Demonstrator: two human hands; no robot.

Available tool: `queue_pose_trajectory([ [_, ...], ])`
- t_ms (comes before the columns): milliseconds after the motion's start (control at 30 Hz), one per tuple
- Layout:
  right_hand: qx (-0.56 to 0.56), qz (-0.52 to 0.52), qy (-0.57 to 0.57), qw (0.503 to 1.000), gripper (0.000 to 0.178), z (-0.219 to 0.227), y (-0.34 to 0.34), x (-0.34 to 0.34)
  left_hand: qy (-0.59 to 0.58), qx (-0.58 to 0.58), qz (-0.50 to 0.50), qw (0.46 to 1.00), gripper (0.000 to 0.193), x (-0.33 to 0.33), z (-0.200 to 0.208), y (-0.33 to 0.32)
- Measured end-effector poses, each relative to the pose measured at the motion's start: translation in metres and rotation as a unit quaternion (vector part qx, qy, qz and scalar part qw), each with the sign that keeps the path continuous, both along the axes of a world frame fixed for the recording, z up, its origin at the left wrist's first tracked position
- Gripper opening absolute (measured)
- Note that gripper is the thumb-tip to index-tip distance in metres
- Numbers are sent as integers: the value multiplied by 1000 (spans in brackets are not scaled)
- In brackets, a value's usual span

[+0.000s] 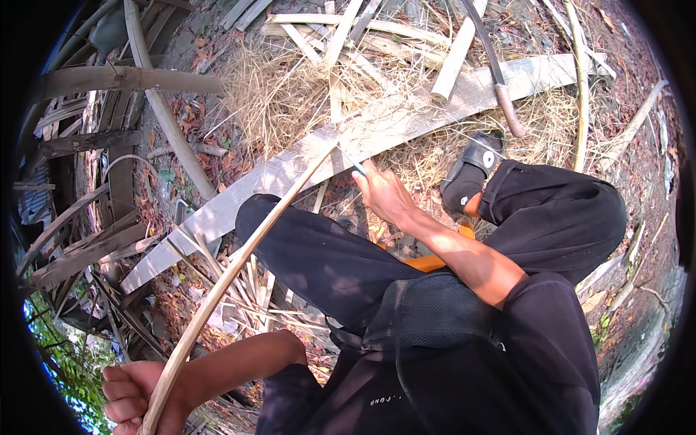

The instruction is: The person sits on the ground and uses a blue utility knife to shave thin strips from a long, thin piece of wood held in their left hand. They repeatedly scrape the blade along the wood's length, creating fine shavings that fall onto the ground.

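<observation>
My left hand [138, 391], low at the left, is closed around the near end of a long pale bamboo strip [235, 264]. The strip slants up across my bent left leg to the grey plank [225, 206]. My right hand [388, 194] grips a small knife, its blue handle [358, 168] partly showing between the fingers. Its thin blade lies against or very close to the strip's far end; contact is hard to tell. The plank runs diagonally in front of me, with curly shavings [268, 109] heaped behind it.
A machete [507, 109] with a brown handle lies across the plank at the right, beside a cut bamboo pole [458, 54]. My sandalled foot [467, 170] rests below it. Split bamboo lies at the back, and stacked timber [94, 141] crowds the left.
</observation>
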State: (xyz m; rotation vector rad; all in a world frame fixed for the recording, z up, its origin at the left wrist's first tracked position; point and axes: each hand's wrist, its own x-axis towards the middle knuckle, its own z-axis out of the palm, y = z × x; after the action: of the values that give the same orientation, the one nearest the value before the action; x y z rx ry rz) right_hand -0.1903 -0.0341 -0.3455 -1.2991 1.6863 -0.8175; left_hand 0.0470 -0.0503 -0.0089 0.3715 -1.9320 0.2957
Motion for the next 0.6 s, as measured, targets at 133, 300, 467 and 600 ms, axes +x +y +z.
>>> queue_pose_trajectory([
  [133, -5, 91, -33, 995, 28, 83, -5, -3, -13, 71, -129, 989, 27, 18, 6, 3],
  [300, 40, 51, 93, 994, 26, 37, 10, -8, 308, 47, -16, 950, 37, -3, 4, 4],
  [467, -45, 57, 104, 992, 26, 41, -1, -3, 299, 14, 81, 951, 53, -11, -2, 5],
  [600, -99, 31, 143, 984, 26, 7, -2, -8, 309, 29, -24, 950, 49, -11, 2, 4],
])
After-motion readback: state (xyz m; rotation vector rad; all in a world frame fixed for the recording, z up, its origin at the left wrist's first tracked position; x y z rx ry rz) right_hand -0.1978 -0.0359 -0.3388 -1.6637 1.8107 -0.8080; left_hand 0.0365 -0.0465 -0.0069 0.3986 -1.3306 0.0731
